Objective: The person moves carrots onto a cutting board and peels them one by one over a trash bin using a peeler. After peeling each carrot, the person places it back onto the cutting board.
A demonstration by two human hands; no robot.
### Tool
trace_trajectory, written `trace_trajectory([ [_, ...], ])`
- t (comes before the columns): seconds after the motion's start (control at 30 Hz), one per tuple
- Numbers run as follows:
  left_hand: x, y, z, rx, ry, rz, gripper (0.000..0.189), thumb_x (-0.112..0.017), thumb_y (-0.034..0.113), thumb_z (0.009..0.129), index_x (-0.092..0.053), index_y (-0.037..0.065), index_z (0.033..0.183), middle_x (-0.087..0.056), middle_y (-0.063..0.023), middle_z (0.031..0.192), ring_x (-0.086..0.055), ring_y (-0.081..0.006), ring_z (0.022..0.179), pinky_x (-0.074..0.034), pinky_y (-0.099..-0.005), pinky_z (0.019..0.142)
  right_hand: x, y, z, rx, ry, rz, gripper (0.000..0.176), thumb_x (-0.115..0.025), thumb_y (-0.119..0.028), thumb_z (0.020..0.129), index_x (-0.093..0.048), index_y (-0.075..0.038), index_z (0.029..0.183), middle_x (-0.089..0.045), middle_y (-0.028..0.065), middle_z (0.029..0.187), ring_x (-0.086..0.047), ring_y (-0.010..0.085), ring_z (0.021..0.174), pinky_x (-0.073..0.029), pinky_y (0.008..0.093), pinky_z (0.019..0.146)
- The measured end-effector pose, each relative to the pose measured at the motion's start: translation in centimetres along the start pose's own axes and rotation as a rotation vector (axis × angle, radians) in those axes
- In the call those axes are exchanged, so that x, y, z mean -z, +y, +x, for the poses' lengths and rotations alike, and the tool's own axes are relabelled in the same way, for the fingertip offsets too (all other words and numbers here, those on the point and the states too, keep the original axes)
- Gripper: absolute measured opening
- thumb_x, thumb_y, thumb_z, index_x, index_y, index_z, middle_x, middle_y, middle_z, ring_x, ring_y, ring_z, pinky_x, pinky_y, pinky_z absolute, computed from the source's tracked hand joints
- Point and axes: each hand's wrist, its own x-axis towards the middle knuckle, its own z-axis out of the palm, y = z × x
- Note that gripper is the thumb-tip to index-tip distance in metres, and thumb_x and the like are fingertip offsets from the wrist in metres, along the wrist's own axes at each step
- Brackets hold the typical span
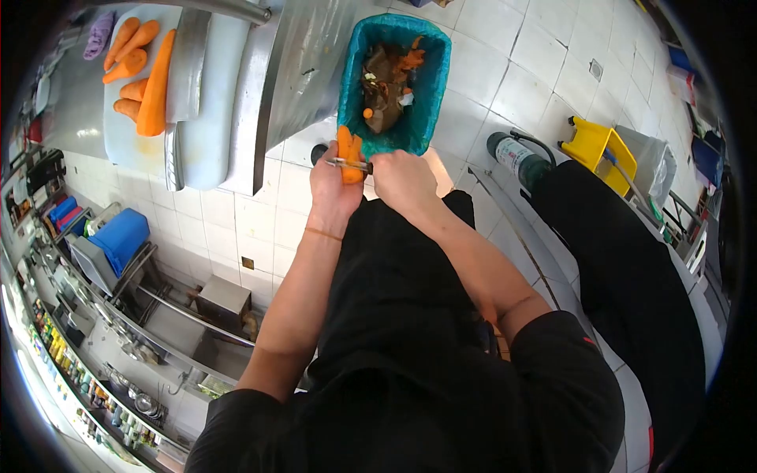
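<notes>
My left hand [334, 189] is closed around an orange carrot [352, 172], which sticks up past the fingers. My right hand [404, 180] grips a peeler [347, 163] by its dark handle. The peeler's metal head lies across the carrot. Both hands are at the near edge of a bin [438, 87] with a teal liner. Inside it are orange peelings [412, 60] and brownish waste.
On the left, a white cutting board [209, 158] on a metal table bears several carrots [158, 87] and a broad-bladed knife [188, 75]. A purple vegetable [98, 35] lies beyond. At right are a green cylinder [516, 160], a yellow bucket [603, 146] and another person's dark-clothed leg [631, 276].
</notes>
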Motion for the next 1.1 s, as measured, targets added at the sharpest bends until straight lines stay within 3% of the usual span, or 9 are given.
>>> trace_trajectory([
  [0.13,1.8,0.3,-0.8,0.075,-0.146,0.146,0.031,-0.039,0.027,0.105,-0.054,0.001,0.111,-0.056,-0.0089,0.087,-0.054,-0.0187,0.076,-0.047,-0.0314,0.07,-2.2,2.6,5.6,-0.004,0.031,-0.021,0.013,-0.059,-0.009,0.081,-0.07,-0.003,0.084,-0.07,0.0197,0.086,-0.07,0.0348,0.08,-0.057,0.0443,0.069],
  [0.2,2.1,0.6,-1.2,0.11,-0.286,0.157,0.033,-0.039,0.029,0.105,-0.052,0.0,0.114,-0.055,-0.0085,0.087,-0.054,-0.0175,0.076,-0.047,-0.0285,0.069,-2.3,3.0,7.6,-0.139,0.065,0.052,0.014,-0.06,-0.01,0.081,-0.069,-0.002,0.086,-0.07,0.0202,0.092,-0.07,0.0363,0.085,-0.056,0.0455,0.073],
  [0.33,1.8,0.9,-0.8,0.126,-0.237,0.115,0.031,-0.045,0.031,0.103,-0.052,0.002,0.111,-0.054,-0.0082,0.088,-0.054,-0.0184,0.074,-0.047,-0.0303,0.066,-1.6,2.9,6.4,-0.189,0.014,0.105,0.014,-0.059,-0.009,0.082,-0.07,-0.002,0.087,-0.07,0.0203,0.092,-0.069,0.0375,0.086,-0.056,0.0461,0.074],
  [0.5,2.1,0.1,0.6,-0.024,-0.124,0.05,0.032,-0.048,0.034,0.102,-0.053,0.005,0.112,-0.055,-0.0069,0.091,-0.056,-0.0195,0.083,-0.048,-0.0352,0.078,0.6,-0.2,0.1,-0.038,-0.049,0.112,0.014,-0.058,-0.009,0.081,-0.071,-0.007,0.087,-0.069,0.0195,0.083,-0.069,0.0367,0.08,-0.056,0.0461,0.07],
  [0.6,2.2,0.0,0.4,0.007,-0.224,0.037,0.032,-0.045,0.03,0.103,-0.053,0.002,0.115,-0.059,-0.0076,0.093,-0.057,-0.0201,0.082,-0.048,-0.0347,0.076,0.6,-0.9,-1.6,-0.034,-0.03,0.095,0.014,-0.058,-0.01,0.081,-0.071,-0.008,0.085,-0.069,0.0176,0.079,-0.069,0.0352,0.075,-0.056,0.0458,0.067],
  [0.83,0.3,-0.4,-1.4,-0.07,-0.1,0.221,0.036,-0.04,0.03,0.105,-0.054,0.0,0.119,-0.059,-0.0055,0.087,-0.057,-0.0177,0.08,-0.047,-0.0322,0.072,-0.4,1.2,2.0,-0.062,0.017,-0.044,0.015,-0.058,-0.011,0.083,-0.07,-0.003,0.086,-0.071,0.0175,0.085,-0.07,0.034,0.079,-0.057,0.0438,0.068],
  [0.9,2.0,-0.2,-1.1,0.091,-0.298,0.174,0.037,-0.038,0.03,0.105,-0.053,0.0,0.12,-0.058,-0.0063,0.086,-0.055,-0.0165,0.075,-0.046,-0.03,0.07,-1.3,3.0,5.4,-0.07,0.023,-0.017,0.016,-0.057,-0.01,0.083,-0.07,-0.002,0.086,-0.071,0.0177,0.086,-0.07,0.0347,0.08,-0.057,0.0438,0.07],
  [0.93,1.7,-0.3,-1.7,0.091,-0.301,0.179,0.037,-0.038,0.03,0.105,-0.053,0.0,0.12,-0.058,-0.0063,0.086,-0.055,-0.0165,0.075,-0.046,-0.03,0.07,-1.5,3.4,6.2,-0.075,0.024,0.01,0.016,-0.057,-0.01,0.082,-0.07,-0.002,0.086,-0.071,0.0179,0.088,-0.07,0.0353,0.082,-0.057,0.0438,0.071],
  [1.1,0.4,0.4,-2.6,-0.032,-0.167,0.288,0.036,-0.04,0.031,0.104,-0.054,0.0,0.117,-0.057,-0.0063,0.087,-0.054,-0.0169,0.073,-0.046,-0.0298,0.069,-0.7,2.8,4.2,-0.082,0.048,0.08,0.017,-0.057,-0.008,0.082,-0.07,-0.003,0.089,-0.07,0.0188,0.088,-0.07,0.0371,0.082,-0.057,0.0449,0.072],
])
